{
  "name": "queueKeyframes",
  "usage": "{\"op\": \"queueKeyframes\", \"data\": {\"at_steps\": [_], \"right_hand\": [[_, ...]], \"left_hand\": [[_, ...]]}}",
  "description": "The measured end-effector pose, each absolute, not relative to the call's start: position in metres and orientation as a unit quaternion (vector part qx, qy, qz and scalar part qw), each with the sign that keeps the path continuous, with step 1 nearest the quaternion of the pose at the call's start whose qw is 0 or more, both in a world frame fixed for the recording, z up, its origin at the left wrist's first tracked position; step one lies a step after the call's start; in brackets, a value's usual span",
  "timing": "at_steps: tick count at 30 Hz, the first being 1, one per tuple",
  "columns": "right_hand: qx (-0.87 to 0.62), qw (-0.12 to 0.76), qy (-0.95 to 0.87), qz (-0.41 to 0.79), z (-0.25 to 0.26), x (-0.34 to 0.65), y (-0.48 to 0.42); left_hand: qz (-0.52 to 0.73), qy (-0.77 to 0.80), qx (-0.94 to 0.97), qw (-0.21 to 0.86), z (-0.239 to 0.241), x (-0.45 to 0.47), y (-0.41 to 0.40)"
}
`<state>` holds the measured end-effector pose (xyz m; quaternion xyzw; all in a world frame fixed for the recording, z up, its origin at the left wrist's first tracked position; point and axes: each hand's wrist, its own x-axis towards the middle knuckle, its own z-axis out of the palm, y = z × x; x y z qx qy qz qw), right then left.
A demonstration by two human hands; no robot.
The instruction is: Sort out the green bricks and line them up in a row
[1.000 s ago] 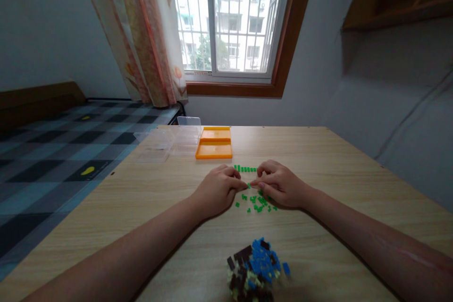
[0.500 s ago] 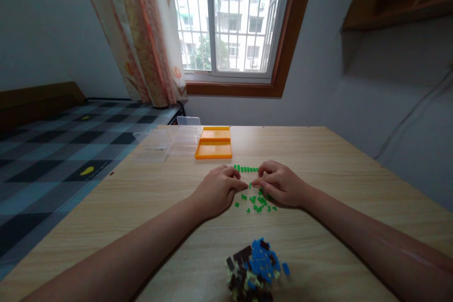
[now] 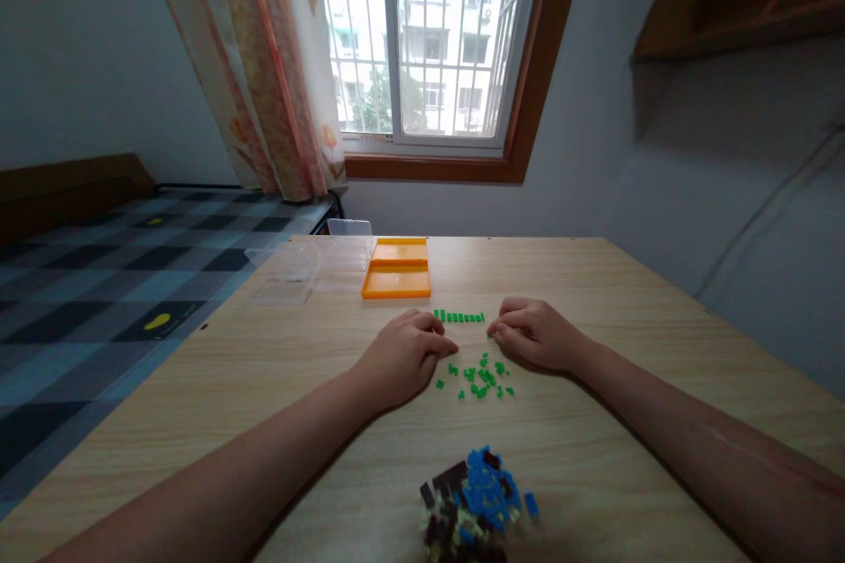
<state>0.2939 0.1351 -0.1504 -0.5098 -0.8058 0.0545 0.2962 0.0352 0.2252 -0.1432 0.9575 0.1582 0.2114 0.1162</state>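
Small green building blocks stand in a row point(image 3: 459, 317) across the table, and a loose scatter of green blocks point(image 3: 483, 376) lies nearer to me. My left hand point(image 3: 407, 356) rests on the table at the left end of the row, index finger stretched out and touching no block. At the row's right end, my right hand point(image 3: 533, 334) has thumb and fingertips pinched together on a small green block point(image 3: 489, 335), of which only a sliver shows.
Close to me lies a pile of blue, dark brown and cream blocks point(image 3: 488, 488). An open orange case point(image 3: 396, 292) sits behind the row, with clear plastic boxes point(image 3: 283, 286) to its left. A bed point(image 3: 132, 281) adjoins the table's left side.
My right hand has moved right, away from my left fingertip, taking the small green block that stood between them. My left hand has stayed nearly still.
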Motion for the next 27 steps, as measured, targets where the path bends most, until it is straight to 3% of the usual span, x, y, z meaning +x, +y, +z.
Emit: {"op": "queueKeyframes", "data": {"at_steps": [27], "right_hand": [[-0.58, 0.289, -0.761, -0.014, -0.16, 0.305, 0.144]], "left_hand": [[0.2, 0.148, 0.963, 0.105, -0.142, 0.035, 0.226]]}}
